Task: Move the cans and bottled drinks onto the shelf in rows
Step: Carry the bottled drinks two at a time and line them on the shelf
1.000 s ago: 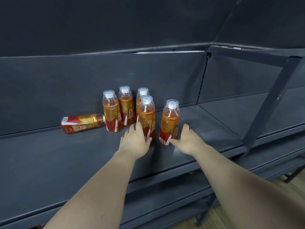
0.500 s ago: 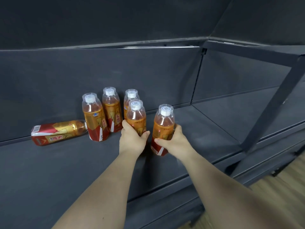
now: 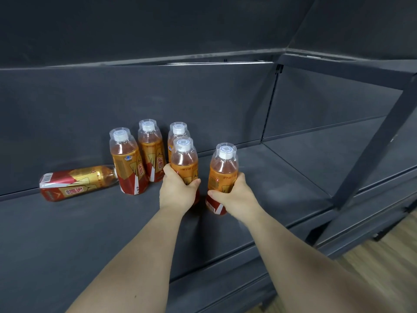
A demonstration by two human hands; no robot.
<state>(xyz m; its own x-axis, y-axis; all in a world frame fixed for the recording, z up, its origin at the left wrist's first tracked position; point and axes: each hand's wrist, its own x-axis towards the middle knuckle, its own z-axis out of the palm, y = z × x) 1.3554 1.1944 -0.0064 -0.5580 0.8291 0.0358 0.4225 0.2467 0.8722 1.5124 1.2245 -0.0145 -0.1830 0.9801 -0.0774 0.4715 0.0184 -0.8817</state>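
Several orange drink bottles with white caps and red-gold labels stand on a dark grey shelf. My left hand grips the front middle bottle around its lower body. The rightmost bottle stands a little apart, and my right hand grips it low down. Behind these stand three upright bottles: one at the left, one beside it, and one at the back, partly hidden. Another bottle lies on its side at the far left, against the back panel.
The shelf's back panel rises right behind the bottles. A slanted metal post stands at the right, with another shelf bay beyond a seam. Lower shelf edges and a wooden floor show at the bottom right.
Both hands reached forward from in front of the bottles and closed around them: left on the front middle bottle, right on the rightmost one. The view shifted slightly to the right.
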